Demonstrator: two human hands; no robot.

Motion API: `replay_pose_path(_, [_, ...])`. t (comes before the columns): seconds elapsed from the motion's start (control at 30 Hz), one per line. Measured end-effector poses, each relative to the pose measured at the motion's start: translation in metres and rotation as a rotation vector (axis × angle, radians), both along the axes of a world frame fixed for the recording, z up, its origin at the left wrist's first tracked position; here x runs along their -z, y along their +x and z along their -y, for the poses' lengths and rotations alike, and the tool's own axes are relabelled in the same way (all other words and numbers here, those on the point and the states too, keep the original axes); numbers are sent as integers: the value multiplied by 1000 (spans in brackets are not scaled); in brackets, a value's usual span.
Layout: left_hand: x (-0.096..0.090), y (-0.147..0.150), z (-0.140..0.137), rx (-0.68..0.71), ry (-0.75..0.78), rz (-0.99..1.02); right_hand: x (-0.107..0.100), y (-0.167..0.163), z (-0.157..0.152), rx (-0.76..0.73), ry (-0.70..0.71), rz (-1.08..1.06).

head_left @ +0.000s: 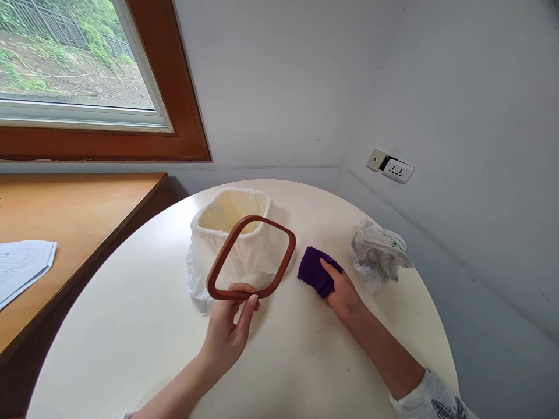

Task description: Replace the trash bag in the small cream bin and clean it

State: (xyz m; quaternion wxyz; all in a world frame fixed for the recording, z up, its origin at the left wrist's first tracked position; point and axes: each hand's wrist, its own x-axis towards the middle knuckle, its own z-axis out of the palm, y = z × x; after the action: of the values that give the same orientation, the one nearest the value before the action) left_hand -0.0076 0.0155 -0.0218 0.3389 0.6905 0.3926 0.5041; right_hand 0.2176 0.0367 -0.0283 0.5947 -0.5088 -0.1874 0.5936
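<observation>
My left hand (232, 326) pinches the near edge of a brown, rounded-square ring frame (222, 258), held up tilted above the table. Behind the frame stands a bin (231, 209) lined with a white plastic bag (201, 273) whose edge is folded over the rim. My right hand (345, 294) grips a folded purple cloth (315, 272) just over the tabletop, thumb on top. Whether the cloth touches the table, I cannot tell. To the right of that hand lies a crumpled, translucent whitish plastic bag (379, 253).
The round white table (144, 326) fills the middle. At left is a wooden desk (87, 203) with papers (26, 265) on it. A wood-framed window (170, 87) is at upper left. Wall sockets (398, 170) sit behind the table on the right.
</observation>
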Motion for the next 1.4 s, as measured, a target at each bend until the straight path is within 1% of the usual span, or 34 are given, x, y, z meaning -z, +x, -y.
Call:
replay_pose_path(0.1, [0,0,0,3,-8,-2,5,4,-1,-91,20,271])
replay_pose_path(0.13, [1,0,1,1,-13,-1,6,6,-1,-84,51,379])
replay_pose_path(0.27, [2,-2,1,-3,-28,0,9,10,-2,47,176,833])
replay_pose_path(0.33, [3,-2,1,-2,-34,9,7,9,1,48,268,1058])
replay_pose_path(0.4, [3,-2,1,-3,-40,15,4,6,4,-5,378,1253])
replay_pose_path(0.47, [4,-2,1,-4,-38,16,4,2,6,-107,435,1370])
replay_pose_path(0.53, [3,-2,1,-8,-33,19,6,0,7,-235,385,1414])
replay_pose_path(0.63, [1,-3,2,-22,-33,23,12,-1,6,-375,233,1481])
replay_pose_path(0.73, [-1,-3,2,-34,-27,22,16,0,5,-419,160,1578])
replay_pose_path(0.8, [-1,-3,1,-40,-20,29,17,1,4,-426,137,1617])
replay_pose_path(0.87, [-1,-4,0,-43,-17,42,18,1,4,-411,143,1625])
replay_pose_path(0.9, [-1,-5,0,-46,-18,49,18,0,4,-388,167,1615])
replay_pose_path(0.97, [-2,-5,1,-46,-19,68,16,-3,5,-311,259,1556])
replay_pose_path(1.07, [-4,-5,2,-31,-18,97,10,-10,12,-217,478,1393])
replay_pose_path(1.13, [-6,-5,3,-21,-19,120,4,-15,18,-205,628,1310])
replay_pose_path(1.2, [-10,-4,4,-14,-27,153,-2,-21,21,-213,782,1284])
replay_pose_path(1.3, [-22,-2,2,7,-41,201,-15,-29,16,-191,964,1289])
replay_pose_path(1.33, [-29,-2,0,16,-45,215,-21,-32,12,-172,997,1286])
replay_pose_path(1.4, [-45,-2,-4,26,-58,240,-38,-38,1,-140,1017,1271])
